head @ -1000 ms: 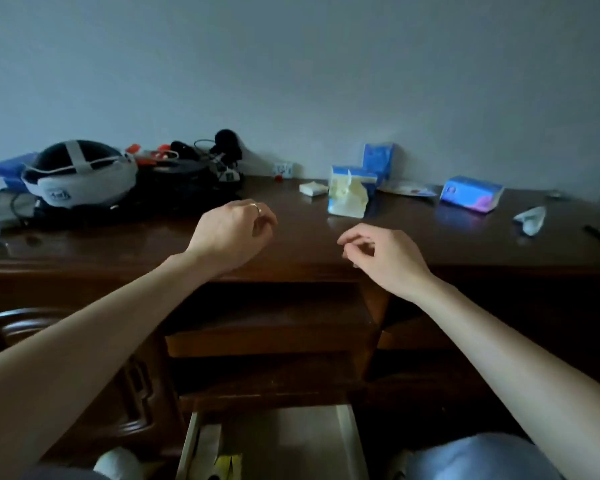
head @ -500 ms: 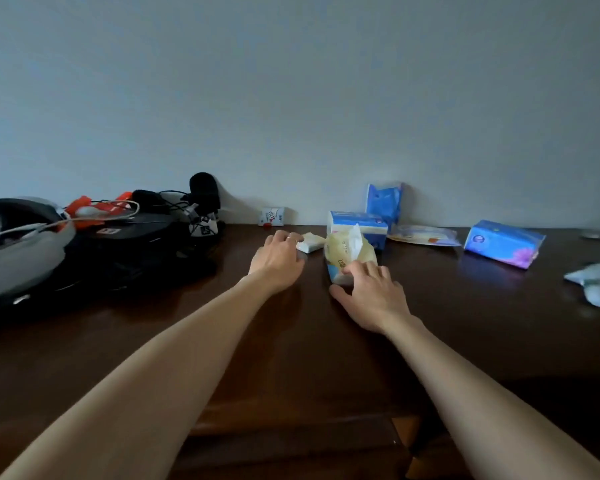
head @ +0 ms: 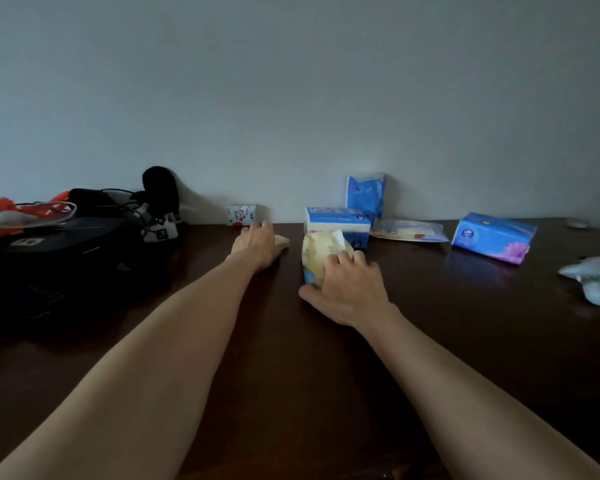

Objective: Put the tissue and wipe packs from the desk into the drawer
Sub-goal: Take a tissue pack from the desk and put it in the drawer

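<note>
Tissue packs lie along the desk's (head: pixel 291 358) far edge by the wall. The right hand (head: pixel 349 289) has closed around the yellow pack (head: pixel 317 252), thumb at its near base; bare wood lies open behind that grip. The left hand (head: pixel 257 245) now covers the small white pack (head: pixel 282 240), having reached farther than half a second ago; whether it grips, I cannot tell.
</note>
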